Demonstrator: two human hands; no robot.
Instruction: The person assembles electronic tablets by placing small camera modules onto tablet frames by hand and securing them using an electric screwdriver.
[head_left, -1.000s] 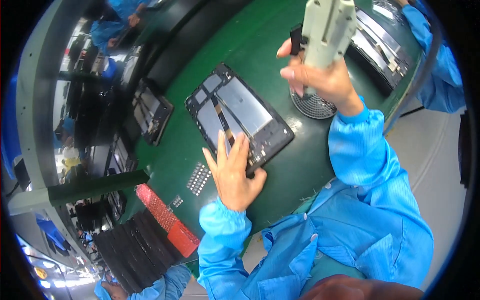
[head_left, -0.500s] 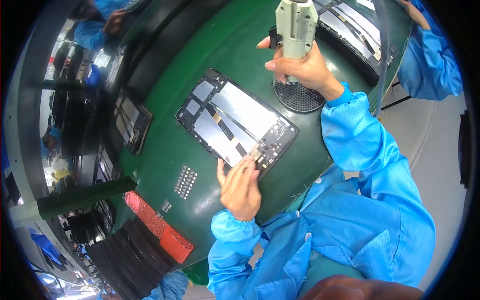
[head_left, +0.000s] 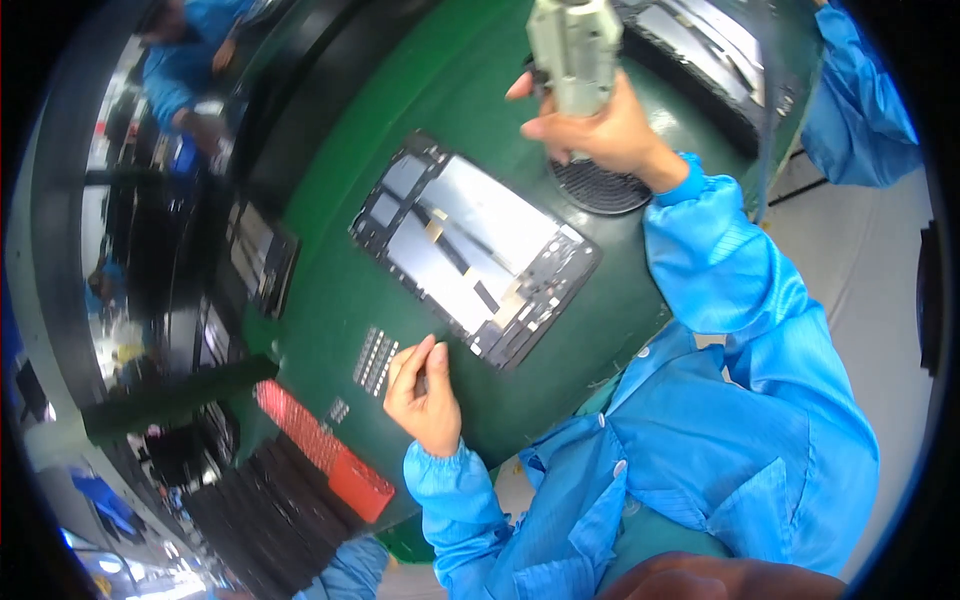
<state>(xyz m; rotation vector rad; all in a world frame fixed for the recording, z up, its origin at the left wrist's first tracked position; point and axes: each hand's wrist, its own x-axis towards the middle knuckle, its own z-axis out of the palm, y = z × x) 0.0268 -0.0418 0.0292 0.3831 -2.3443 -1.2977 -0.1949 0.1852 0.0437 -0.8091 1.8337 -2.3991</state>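
Observation:
An opened tablet [head_left: 470, 255], with silver plates, dark ribbon cables and a black frame, lies tilted on the green bench. My left hand [head_left: 425, 395] is closed beside its lower left corner, fingertips pinched together next to a sheet of small parts in rows [head_left: 374, 360]. Whatever those fingertips hold, if anything, is too small to make out. My right hand [head_left: 610, 130] is wrapped round a pale grey-green handheld tool [head_left: 577, 60] with a thick faceted body and a black side piece. Behind and below that hand, a round black ribbed base [head_left: 600, 190] stands on the bench.
Another opened device [head_left: 710, 50] lies on a black block at the far right. A second device [head_left: 262, 260] leans at the left. Red bubble wrap [head_left: 300, 425], a small parts piece [head_left: 337, 410] and black stacked trays [head_left: 265, 520] sit near left. A co-worker's blue sleeve [head_left: 860, 100] shows at right.
My left hand has left the tablet's lower edge and moved left to the sheet of small parts, its fingers curling in. The tool in my right hand has shifted slightly left and up.

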